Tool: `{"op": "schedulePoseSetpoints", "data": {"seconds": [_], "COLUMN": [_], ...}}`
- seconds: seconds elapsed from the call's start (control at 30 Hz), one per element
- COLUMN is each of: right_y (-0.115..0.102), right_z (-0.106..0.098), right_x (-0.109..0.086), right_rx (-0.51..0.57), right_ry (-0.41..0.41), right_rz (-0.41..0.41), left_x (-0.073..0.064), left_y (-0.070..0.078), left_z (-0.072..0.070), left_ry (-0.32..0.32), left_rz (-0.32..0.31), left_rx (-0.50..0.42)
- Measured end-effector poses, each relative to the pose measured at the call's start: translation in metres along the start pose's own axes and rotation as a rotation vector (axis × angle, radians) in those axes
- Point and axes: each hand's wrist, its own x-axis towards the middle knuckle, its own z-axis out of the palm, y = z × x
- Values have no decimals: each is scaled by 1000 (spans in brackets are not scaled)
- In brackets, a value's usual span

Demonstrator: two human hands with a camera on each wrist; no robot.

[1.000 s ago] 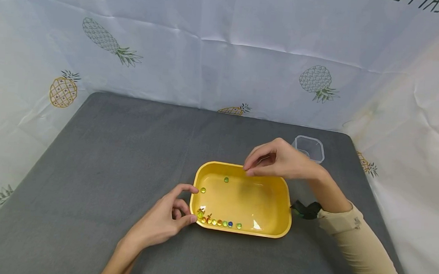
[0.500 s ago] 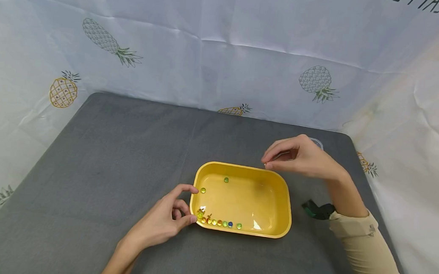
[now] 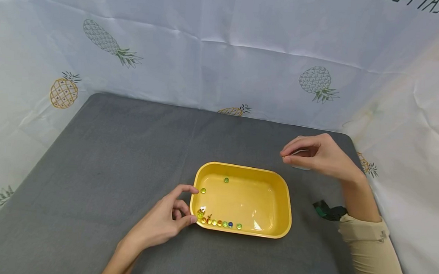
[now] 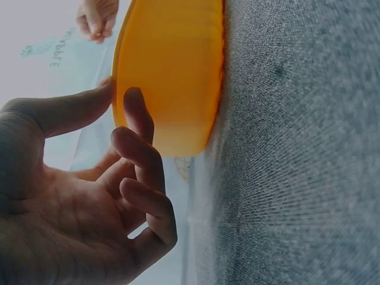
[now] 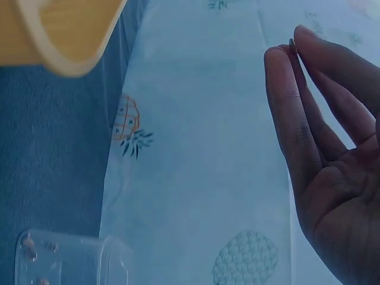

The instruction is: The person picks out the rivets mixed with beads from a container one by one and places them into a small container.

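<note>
A shallow yellow tray (image 3: 251,203) holds several glass marbles (image 3: 230,224) in green, amber and blue along its near edge, plus a few tiny brown pieces (image 3: 209,216) of unclear kind in the near left corner. My left hand (image 3: 164,218) holds the tray's left rim, its thumb near the corner and its index finger farther back. In the air beyond the tray's right end, my right hand (image 3: 314,154) pinches a tiny orange-brown piece (image 3: 284,157) between thumb and fingertips. Behind that hand stands a clear plastic box (image 5: 65,258), mostly hidden in the head view, with small coppery bits inside.
The grey cloth-covered table (image 3: 134,148) carries everything. A white curtain printed with pineapples (image 3: 315,80) hangs at the back and sides. A dark green and black strap (image 3: 329,211) is at the right wrist.
My right hand has moved from over the tray's far edge rightward and away, carrying the tiny piece to the front of the clear box. The left hand and the tray have stayed put.
</note>
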Motion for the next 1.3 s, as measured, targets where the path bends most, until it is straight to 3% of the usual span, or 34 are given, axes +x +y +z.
{"op": "schedulePoseSetpoints", "data": {"seconds": [0.17, 0.8, 1.03, 1.3], "right_y": [7, 36, 53, 68], "right_z": [-9, -30, -37, -42], "right_x": [-8, -25, -26, -26], "right_rx": [-25, -146, -196, -235], "right_ry": [64, 275, 288, 260], "right_rz": [23, 259, 345, 376], "left_x": [0, 0, 0, 1], "left_y": [0, 0, 1, 1], "left_z": [1, 1, 1, 1], "left_ry": [4, 4, 4, 2], "left_rz": [2, -2, 3, 2], "left_rx": [7, 11, 16, 14]}}
